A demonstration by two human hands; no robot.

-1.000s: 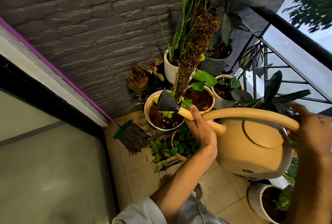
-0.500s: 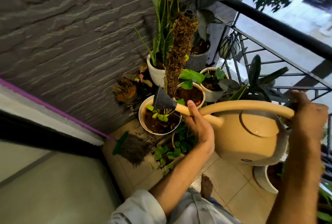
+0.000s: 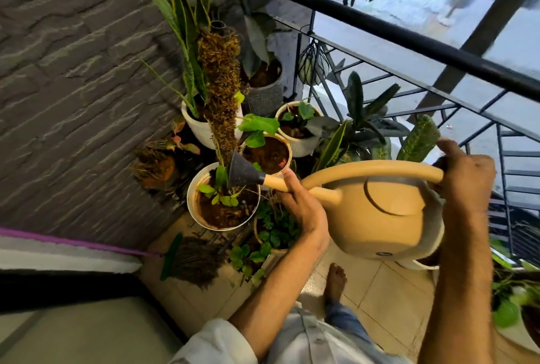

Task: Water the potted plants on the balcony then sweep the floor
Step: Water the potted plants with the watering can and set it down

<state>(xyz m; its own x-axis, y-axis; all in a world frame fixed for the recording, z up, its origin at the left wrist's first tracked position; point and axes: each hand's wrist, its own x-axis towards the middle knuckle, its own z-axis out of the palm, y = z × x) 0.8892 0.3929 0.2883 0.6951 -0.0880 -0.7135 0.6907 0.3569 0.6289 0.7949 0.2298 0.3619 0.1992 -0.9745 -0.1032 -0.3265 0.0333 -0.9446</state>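
Observation:
A tan watering can (image 3: 382,217) is held level over the balcony corner. My right hand (image 3: 464,176) grips the rear end of its arched handle. My left hand (image 3: 301,205) holds the spout just behind the dark grey rose (image 3: 241,173). The rose hangs over a white pot (image 3: 193,211) with brown soil and small green leaves. Behind it stand a second soil-filled pot (image 3: 267,153) and a tall moss pole (image 3: 220,83). A broom (image 3: 190,260) with a green handle lies on the tiled floor by the wall.
Several more potted plants crowd the corner, among them a snake plant in a white pot (image 3: 197,127) and a grey pot (image 3: 263,97). A black metal railing (image 3: 409,39) runs along the right. A grey brick wall (image 3: 73,71) is at left. My bare foot (image 3: 334,281) stands on the tiles.
The view has swung right and down, showing more of the railing and my foot. Both hands keep their hold on the can, with the rose still over the same white pot.

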